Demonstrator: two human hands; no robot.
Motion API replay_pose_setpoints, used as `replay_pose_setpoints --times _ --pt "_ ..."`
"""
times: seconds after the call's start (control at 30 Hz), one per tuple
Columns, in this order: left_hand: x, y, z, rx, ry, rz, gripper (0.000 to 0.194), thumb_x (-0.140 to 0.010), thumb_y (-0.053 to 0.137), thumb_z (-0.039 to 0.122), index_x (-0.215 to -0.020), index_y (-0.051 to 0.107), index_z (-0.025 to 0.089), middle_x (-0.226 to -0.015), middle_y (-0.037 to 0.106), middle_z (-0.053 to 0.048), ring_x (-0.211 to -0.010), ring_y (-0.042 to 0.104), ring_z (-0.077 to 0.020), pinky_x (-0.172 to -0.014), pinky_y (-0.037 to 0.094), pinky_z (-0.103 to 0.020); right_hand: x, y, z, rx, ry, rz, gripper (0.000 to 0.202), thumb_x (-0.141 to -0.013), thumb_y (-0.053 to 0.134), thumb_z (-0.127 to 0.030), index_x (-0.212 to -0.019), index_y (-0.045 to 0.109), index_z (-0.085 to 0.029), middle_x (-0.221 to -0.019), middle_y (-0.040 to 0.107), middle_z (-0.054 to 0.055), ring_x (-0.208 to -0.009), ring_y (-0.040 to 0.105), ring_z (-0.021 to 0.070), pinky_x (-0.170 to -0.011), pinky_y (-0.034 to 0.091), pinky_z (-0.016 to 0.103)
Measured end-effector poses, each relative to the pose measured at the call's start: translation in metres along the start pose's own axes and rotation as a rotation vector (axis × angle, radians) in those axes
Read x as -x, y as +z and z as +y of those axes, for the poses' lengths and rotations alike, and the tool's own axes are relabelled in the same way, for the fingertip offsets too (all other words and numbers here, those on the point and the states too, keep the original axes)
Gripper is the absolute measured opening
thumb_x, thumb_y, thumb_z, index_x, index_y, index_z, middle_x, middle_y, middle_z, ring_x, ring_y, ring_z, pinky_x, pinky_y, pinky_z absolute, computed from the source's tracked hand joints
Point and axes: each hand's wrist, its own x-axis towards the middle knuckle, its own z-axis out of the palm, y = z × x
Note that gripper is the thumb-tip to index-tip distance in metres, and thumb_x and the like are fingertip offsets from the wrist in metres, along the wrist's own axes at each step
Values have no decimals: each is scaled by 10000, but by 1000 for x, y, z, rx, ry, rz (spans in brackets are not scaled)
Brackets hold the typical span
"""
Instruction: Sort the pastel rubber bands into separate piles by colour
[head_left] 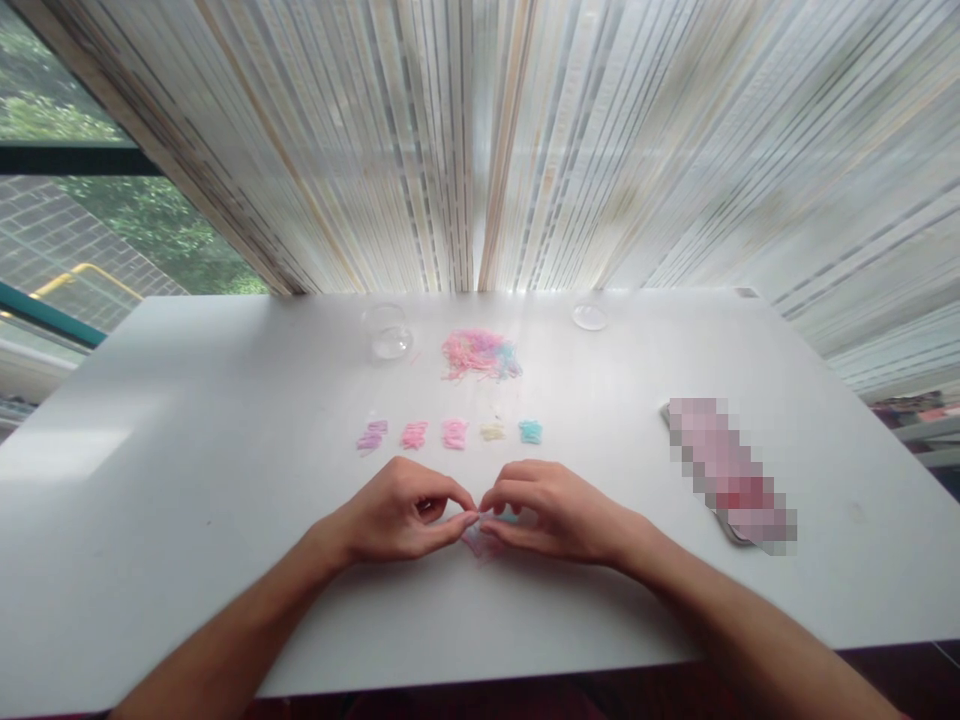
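At the far left of the white table (225, 590), a clear round container (390, 343) stands near the back edge. Next, the purple strands (372, 437) lie bunched. The left hand (394, 510) has its thumb and index fingertips pressed together; whether they pinch anything is unclear. Further right come hot-pink strands (414, 435), light-pink strands (454, 434), then, behind, a mixed pastel pile (480, 354). Loose pastel strands (474, 542) lie under the 2 hands' meeting fingertips. Pale-yellow strands (493, 432) and turquoise strands (531, 431) follow. The right hand (555, 510) curls inward, its pinch unclear. Rightward are 1 clear disc (589, 317) and 1 pixelated pink object (731, 475).
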Motion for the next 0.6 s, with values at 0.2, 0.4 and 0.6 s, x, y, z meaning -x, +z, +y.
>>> replay_pose_setpoints --times 0.2,0.4,0.6 --pt "3 -4 -2 -8 -1 42 123 -904 656 211 -865 761 162 -509 376 81 -458 321 -64 -474 307 -189 -1 -2 -2 24 -12 28 150 -983 601 -254 -925 720 -182 -775 657 23 -684 580 141 -663 426 254" --pt "2 -10 -3 0 -23 83 108 -896 664 196 -851 749 145 -516 341 86 -451 300 -57 -451 284 -185 -1 -4 0 33 -5 34 125 -974 612 -238 -930 713 -179 -788 661 25 -701 585 142 -673 430 251" --pt "4 -27 -7 -47 -90 200 144 -902 650 215 -819 736 135 -505 344 82 -453 287 -58 -429 268 -180 -1 -3 0 20 -11 -8 122 -961 641 -270 -959 717 -174 -805 670 31 -706 599 145 -679 440 252"
